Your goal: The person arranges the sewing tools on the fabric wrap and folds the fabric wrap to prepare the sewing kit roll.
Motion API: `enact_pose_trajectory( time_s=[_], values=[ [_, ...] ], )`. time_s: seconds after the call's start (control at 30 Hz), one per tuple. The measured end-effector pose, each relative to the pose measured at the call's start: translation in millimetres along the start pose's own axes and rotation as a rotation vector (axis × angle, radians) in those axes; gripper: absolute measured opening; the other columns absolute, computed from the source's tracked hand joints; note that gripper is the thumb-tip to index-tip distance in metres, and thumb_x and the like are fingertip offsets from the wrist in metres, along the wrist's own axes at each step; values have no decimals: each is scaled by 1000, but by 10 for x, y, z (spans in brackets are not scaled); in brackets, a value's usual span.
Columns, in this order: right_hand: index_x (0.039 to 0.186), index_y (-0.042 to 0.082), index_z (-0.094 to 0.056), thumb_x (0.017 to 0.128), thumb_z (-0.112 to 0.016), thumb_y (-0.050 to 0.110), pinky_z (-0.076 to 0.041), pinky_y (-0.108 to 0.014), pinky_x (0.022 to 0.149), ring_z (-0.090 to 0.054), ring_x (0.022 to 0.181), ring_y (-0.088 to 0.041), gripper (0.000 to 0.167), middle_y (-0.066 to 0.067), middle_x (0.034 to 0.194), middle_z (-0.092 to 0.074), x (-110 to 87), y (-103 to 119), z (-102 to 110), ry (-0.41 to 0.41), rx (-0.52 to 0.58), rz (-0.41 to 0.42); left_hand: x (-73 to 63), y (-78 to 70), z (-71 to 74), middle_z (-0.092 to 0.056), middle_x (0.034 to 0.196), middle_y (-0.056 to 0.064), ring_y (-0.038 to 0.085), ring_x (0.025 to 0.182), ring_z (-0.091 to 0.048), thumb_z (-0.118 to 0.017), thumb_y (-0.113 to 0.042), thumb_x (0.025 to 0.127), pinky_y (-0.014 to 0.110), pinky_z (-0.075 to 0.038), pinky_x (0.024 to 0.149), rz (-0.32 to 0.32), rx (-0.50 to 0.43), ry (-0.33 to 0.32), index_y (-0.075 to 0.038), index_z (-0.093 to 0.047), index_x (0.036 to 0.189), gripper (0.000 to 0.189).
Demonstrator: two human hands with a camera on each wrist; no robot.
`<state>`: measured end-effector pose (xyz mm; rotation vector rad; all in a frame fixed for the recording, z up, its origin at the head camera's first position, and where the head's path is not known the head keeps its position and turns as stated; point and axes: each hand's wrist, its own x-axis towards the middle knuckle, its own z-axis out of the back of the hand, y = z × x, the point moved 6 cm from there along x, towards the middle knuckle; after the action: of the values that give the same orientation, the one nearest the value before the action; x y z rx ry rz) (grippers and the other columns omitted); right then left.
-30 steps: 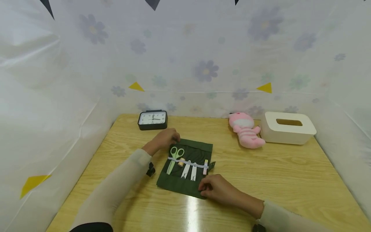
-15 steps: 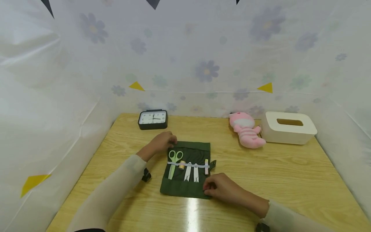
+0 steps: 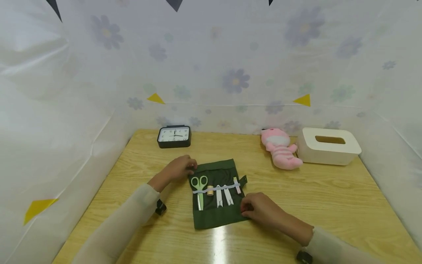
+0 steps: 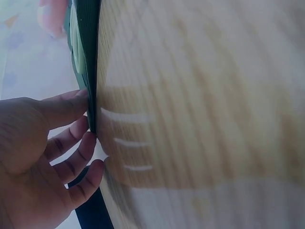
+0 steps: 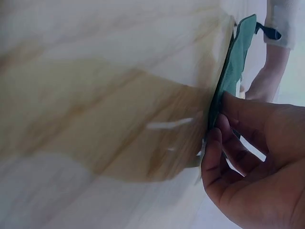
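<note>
A dark green fabric sewing kit (image 3: 215,219) lies unfolded on the table. Under its pale elastic band sit light green scissors (image 3: 200,187), a thread spool (image 3: 210,190), two white snips (image 3: 219,198) and a small pinkish-white item (image 3: 237,186) at the right. My left hand (image 3: 180,168) pinches the kit's far left corner; in the left wrist view the thumb lies on top of the cloth, fingertips at its edge. At the near right corner my right hand (image 3: 262,209) pinches the cloth between thumb and fingers. A strap tab (image 3: 243,180) sticks out on the right side.
Toward the back left stands a black-framed clock (image 3: 174,136). A pink plush toy (image 3: 281,149) lies at the back right, beside a white tissue box (image 3: 329,146). Flower-patterned sheeting (image 3: 211,73) hangs close behind the wooden table (image 3: 329,205).
The kit has turned counterclockwise, its near edge shifting right. My left hand has moved left and nearer, my right hand to the right, both keeping hold of their corners.
</note>
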<state>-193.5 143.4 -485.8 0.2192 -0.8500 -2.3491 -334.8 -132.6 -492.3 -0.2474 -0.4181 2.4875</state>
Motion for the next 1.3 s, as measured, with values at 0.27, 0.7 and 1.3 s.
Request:
enact_pose_trajectory(
  time_s=[0.27, 0.7, 1.3],
  values=[
    [86, 16, -74, 85, -82, 2, -52, -26, 69, -59, 78, -2, 16, 10, 85, -63, -14, -229, 140, -57, 2, -44, -141, 17, -11, -63, 93, 0, 16, 87, -62, -76, -11, 94, 38, -53, 81, -1, -23, 14, -13, -76, 101, 7],
    [87, 10, -76, 87, -79, 0, -53, -33, 71, -61, 77, -12, 11, 2, 82, -65, 206, -605, 399, -181, -150, -156, -457, -135, -15, -57, 85, -5, 7, 76, -49, -85, -8, 84, 28, -45, 71, -128, -97, 113, -15, -70, 84, 16],
    [102, -1, -79, 89, -82, 15, -54, -45, 81, -66, 89, -26, 21, -11, 97, -69, 532, -751, 493, -132, -195, -144, -659, -358, -109, -52, 151, 11, 37, 139, -48, -91, -30, 80, 62, -45, 103, -89, -5, 43, -12, -69, 119, 48]
  ],
)
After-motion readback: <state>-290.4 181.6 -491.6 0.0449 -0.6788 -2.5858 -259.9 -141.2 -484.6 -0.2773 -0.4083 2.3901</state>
